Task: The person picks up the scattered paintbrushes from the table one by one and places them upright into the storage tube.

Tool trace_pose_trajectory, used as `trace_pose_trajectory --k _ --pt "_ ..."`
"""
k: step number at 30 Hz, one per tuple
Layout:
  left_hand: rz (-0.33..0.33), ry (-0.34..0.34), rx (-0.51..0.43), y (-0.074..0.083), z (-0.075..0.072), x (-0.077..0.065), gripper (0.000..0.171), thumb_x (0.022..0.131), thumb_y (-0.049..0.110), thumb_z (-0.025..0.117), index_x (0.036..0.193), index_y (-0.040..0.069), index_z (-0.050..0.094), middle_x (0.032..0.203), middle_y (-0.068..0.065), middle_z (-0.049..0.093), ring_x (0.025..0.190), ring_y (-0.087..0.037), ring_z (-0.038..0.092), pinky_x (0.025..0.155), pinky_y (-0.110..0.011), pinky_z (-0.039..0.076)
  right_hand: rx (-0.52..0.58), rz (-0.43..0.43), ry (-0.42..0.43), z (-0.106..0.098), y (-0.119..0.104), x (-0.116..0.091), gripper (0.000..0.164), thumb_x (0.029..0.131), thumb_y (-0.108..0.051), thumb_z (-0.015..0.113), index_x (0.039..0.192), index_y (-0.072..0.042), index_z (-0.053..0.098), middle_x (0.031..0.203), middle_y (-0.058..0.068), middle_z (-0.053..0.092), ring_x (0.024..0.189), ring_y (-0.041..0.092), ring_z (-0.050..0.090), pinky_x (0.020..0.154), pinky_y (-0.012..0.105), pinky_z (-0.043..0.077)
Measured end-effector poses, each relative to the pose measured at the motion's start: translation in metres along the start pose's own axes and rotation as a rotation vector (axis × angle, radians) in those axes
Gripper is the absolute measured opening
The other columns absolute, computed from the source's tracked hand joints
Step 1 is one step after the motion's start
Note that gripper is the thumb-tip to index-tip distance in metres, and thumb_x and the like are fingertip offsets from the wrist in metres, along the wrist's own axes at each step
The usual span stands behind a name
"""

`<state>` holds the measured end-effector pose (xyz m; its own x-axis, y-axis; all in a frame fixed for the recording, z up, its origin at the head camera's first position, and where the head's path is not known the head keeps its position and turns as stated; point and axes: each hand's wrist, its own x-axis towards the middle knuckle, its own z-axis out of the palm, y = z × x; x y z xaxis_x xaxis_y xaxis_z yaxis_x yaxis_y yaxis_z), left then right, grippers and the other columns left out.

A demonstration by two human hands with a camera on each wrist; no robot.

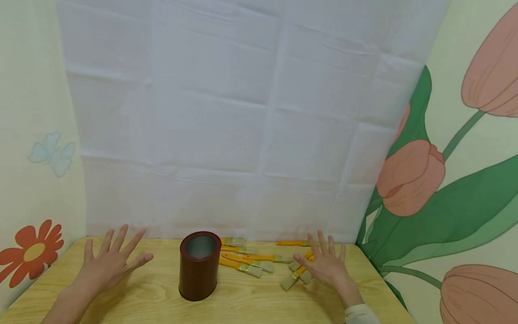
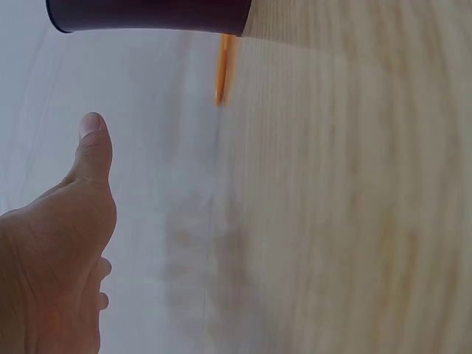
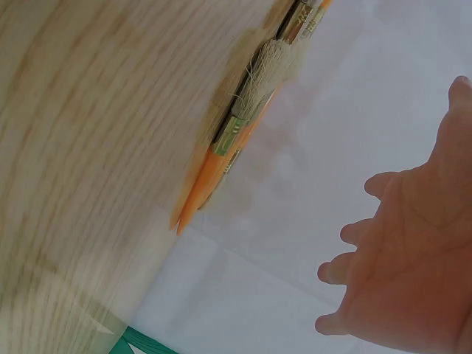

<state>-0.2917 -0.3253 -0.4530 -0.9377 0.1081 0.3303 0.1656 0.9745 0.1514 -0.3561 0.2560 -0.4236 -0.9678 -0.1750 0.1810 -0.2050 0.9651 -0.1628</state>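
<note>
My left hand (image 1: 108,266) is held over the left of the table with its fingers spread and nothing in it. To its right stands a dark red-brown can (image 1: 198,274), upright with an open top. My right hand (image 1: 328,265), fingers also spread, holds nothing and overlaps a small group of paintbrushes (image 1: 294,278) in the head view. More paintbrushes (image 1: 247,261) with orange handles and pale bristles lie just right of the can, some partly hidden behind it. The right wrist view shows brushes (image 3: 234,125) lying on the wood beside the spread right hand (image 3: 413,258).
The light wooden table (image 1: 243,306) meets a creased white sheet (image 1: 210,135) along its back edge. On the right is a wall with painted tulips (image 1: 413,180); on the left, one with a red flower (image 1: 34,252) and a pale butterfly.
</note>
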Motion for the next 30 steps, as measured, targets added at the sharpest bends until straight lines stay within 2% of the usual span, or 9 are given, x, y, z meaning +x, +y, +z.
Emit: trace_pose_trajectory --k 10,12,14,17,21,25,28,30 --pt "0.016 -0.016 -0.036 0.006 0.012 0.003 0.09 0.099 0.068 0.048 0.165 0.033 -0.001 0.16 -0.033 0.013 0.138 -0.062 0.014 0.097 -0.083 -0.004 0.006 0.007 -0.002 0.004 0.005 -0.006 0.095 0.093 -0.082 0.038 0.165 -0.022 0.02 0.168 0.015 0.004 0.15 0.049 -0.001 0.107 0.075 -0.011" --pt "0.026 0.001 -0.047 0.007 0.013 0.005 0.088 0.1 0.065 0.05 0.166 0.029 0.005 0.159 -0.034 0.017 0.138 -0.061 0.017 0.096 -0.084 0.001 0.032 0.01 0.009 0.004 0.005 -0.007 0.096 0.092 -0.082 0.039 0.165 -0.022 0.02 0.168 0.016 0.008 0.149 0.05 0.005 0.106 0.076 -0.008" --pt "0.037 0.017 -0.082 0.011 0.012 0.008 0.082 0.102 0.062 0.05 0.166 0.024 0.014 0.157 -0.033 0.021 0.137 -0.059 0.02 0.095 -0.084 0.008 0.083 0.009 0.033 0.003 0.002 -0.007 0.095 0.093 -0.08 0.04 0.164 -0.02 0.023 0.166 0.019 0.018 0.147 0.051 0.015 0.107 0.078 0.0" --pt "0.073 0.054 -0.212 0.02 0.008 0.015 0.069 0.106 0.052 0.049 0.161 0.013 0.031 0.155 -0.032 0.029 0.134 -0.057 0.029 0.091 -0.082 0.021 0.171 -0.016 0.096 0.001 -0.002 -0.006 0.089 0.097 -0.074 0.042 0.16 -0.012 0.034 0.156 0.023 0.038 0.139 0.05 0.037 0.106 0.074 0.022" --pt "0.13 0.055 -0.43 0.039 0.0 0.019 0.054 0.111 0.039 0.044 0.153 0.006 0.044 0.152 -0.029 0.038 0.132 -0.057 0.037 0.087 -0.079 0.033 0.244 -0.031 0.158 -0.003 -0.007 -0.005 0.077 0.101 -0.063 0.05 0.147 -0.001 0.052 0.138 0.022 0.058 0.123 0.043 0.056 0.097 0.061 0.045" --pt "0.169 0.035 -0.615 0.057 -0.004 0.02 0.048 0.113 0.032 0.041 0.151 0.004 0.046 0.151 -0.023 0.043 0.135 -0.051 0.038 0.095 -0.074 0.034 0.272 -0.038 0.175 -0.005 -0.011 -0.005 0.053 0.101 -0.048 0.063 0.131 -0.005 0.067 0.113 0.012 0.07 0.099 0.03 0.067 0.082 0.05 0.054" --pt "0.197 0.029 -0.713 0.071 -0.005 0.021 0.046 0.113 0.027 0.04 0.153 0.005 0.043 0.149 -0.021 0.046 0.134 -0.047 0.041 0.098 -0.07 0.036 0.261 -0.098 0.179 -0.004 -0.014 -0.003 0.036 0.1 -0.035 0.067 0.122 -0.008 0.072 0.099 0.005 0.071 0.087 0.023 0.067 0.073 0.044 0.055" --pt "0.207 0.02 -0.754 0.08 -0.006 0.021 0.046 0.113 0.026 0.04 0.154 0.004 0.04 0.148 -0.022 0.047 0.131 -0.046 0.045 0.096 -0.068 0.04 0.255 -0.143 0.179 -0.004 -0.016 0.0 0.031 0.1 -0.031 0.068 0.119 -0.007 0.073 0.096 0.003 0.071 0.085 0.022 0.067 0.072 0.043 0.055"
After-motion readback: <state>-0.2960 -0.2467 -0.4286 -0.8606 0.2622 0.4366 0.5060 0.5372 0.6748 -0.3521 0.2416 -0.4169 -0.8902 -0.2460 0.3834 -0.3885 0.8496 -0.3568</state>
